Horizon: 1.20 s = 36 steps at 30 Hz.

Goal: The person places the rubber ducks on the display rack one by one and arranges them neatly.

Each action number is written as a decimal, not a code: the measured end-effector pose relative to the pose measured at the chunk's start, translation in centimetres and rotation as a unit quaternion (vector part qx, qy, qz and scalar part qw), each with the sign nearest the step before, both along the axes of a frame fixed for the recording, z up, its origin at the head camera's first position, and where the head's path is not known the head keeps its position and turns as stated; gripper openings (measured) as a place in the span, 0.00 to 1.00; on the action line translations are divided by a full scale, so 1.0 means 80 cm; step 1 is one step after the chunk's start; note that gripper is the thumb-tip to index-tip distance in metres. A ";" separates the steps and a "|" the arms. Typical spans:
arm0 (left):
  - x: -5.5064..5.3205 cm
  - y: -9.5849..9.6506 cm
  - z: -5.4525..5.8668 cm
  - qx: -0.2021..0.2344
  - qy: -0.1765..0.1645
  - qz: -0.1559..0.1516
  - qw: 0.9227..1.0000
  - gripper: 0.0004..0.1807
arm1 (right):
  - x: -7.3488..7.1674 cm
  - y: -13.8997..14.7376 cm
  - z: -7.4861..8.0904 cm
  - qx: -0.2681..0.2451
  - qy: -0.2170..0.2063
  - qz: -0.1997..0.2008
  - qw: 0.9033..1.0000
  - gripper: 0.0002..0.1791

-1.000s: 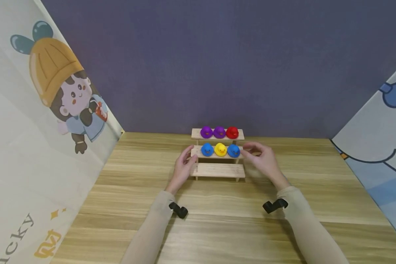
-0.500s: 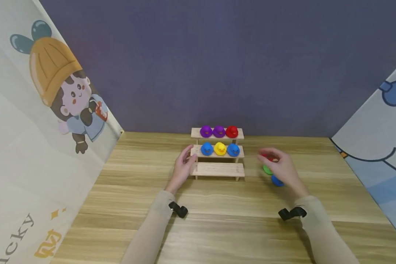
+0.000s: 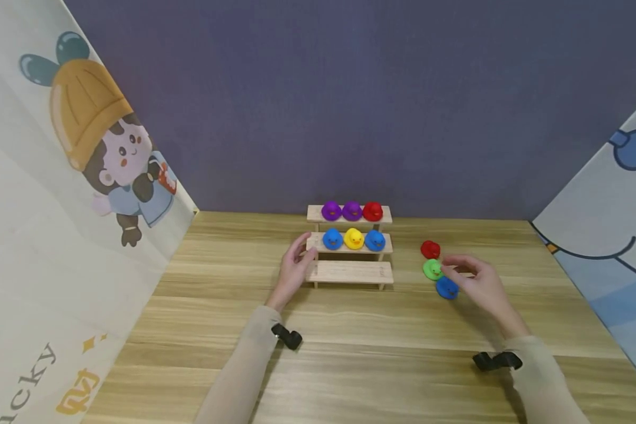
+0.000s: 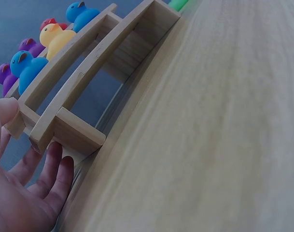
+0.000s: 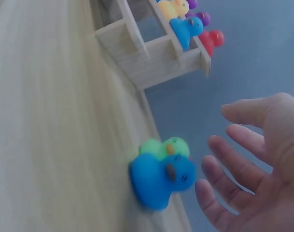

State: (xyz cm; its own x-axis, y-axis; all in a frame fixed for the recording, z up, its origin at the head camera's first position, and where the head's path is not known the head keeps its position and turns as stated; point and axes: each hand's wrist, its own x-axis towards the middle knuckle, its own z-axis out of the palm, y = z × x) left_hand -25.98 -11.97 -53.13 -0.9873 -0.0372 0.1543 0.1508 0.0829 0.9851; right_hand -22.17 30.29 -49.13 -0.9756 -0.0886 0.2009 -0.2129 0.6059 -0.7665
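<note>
A three-step wooden display stand (image 3: 350, 272) stands on the table. My left hand (image 3: 294, 272) holds its left end, thumb by the middle shelf's end (image 4: 28, 116) and fingers around the side. On the middle shelf sit a blue duck (image 3: 333, 239), a yellow duck (image 3: 354, 239) and another blue duck (image 3: 375, 240). Two purple ducks (image 3: 352, 211) and a red duck (image 3: 373, 211) line the top shelf. My right hand (image 3: 477, 284), fingers spread and holding nothing, hovers beside a green duck (image 3: 433, 270) and a blue duck (image 5: 159, 179) on the table.
Another red duck (image 3: 430, 249) lies behind the green one, right of the stand. The lowest shelf bears no duck. A dark blue-grey panel (image 3: 350, 106) rises behind the wooden table (image 3: 360, 365), with printed panels at both sides.
My right hand has moved from the right end of the middle shelf rightward and nearer, uncovering the red, green and blue ducks on the table. My left hand has stayed at the stand.
</note>
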 end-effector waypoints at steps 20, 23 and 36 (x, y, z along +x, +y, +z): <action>-0.004 0.000 -0.002 -0.016 0.004 0.009 1.000 0.29 | 0.018 0.030 -0.035 0.034 -0.058 -0.002 0.998 0.23; -0.004 0.000 -0.002 -0.014 0.003 0.006 1.000 0.29 | 0.016 0.031 -0.038 0.031 -0.053 0.006 0.998 0.23; -0.004 -0.001 -0.003 -0.008 -0.003 0.000 1.000 0.30 | 0.016 0.034 -0.043 0.028 -0.044 0.004 0.999 0.22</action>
